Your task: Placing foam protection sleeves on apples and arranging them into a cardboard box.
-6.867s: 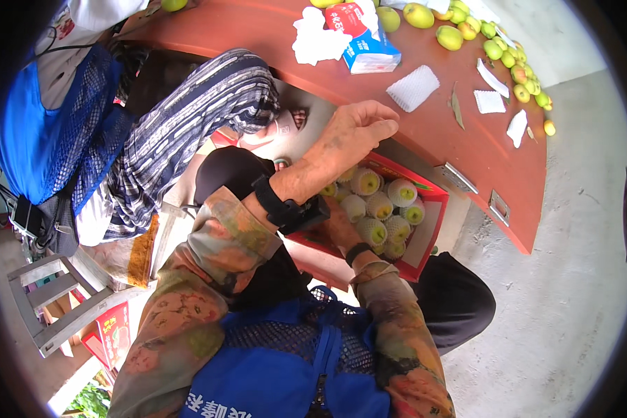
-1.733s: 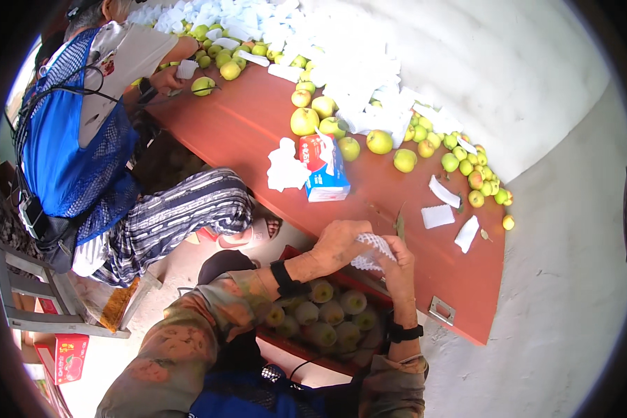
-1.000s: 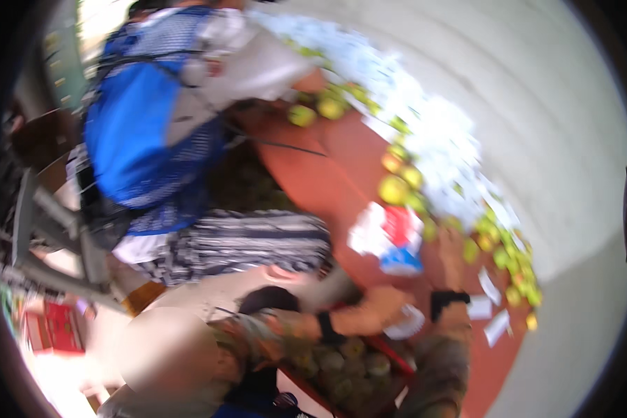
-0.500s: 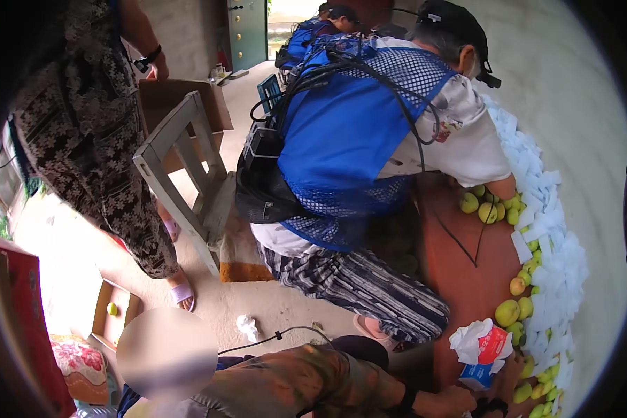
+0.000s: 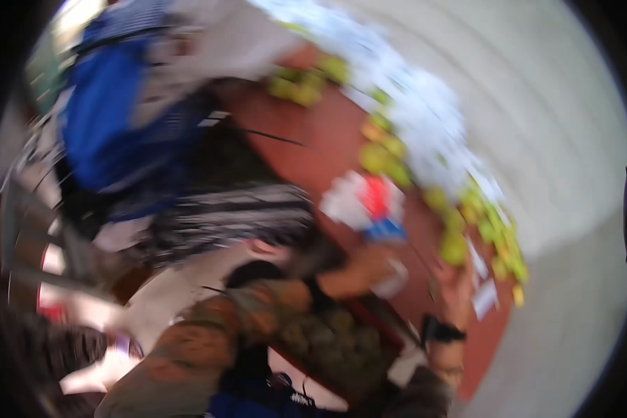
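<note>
Motion smears the whole head view. My left hand (image 5: 369,272) reaches over the red-brown tabletop (image 5: 313,139), with a small whitish thing (image 5: 391,280) at its fingers; whether the hand grips it is unclear. My right hand (image 5: 455,292) lies over the tabletop farther right, its fingers just below a yellow-green fruit (image 5: 453,249). Blur hides whether they touch it. White slips (image 5: 484,299) lie beside this hand. Just beyond my left hand stands a crumpled white, red and blue paper package (image 5: 366,200).
Yellow-green fruits (image 5: 491,226) and a heap of white sleeves or paper pieces (image 5: 425,132) line the wall (image 5: 557,139). An open box of round greenish-brown things (image 5: 334,338) sits below my arms. A co-worker in a blue vest (image 5: 108,104) leans over the far left.
The view has swung right and down, so the co-worker now appears farther left. My right hand has come into view, and more of my left arm shows over the table.
</note>
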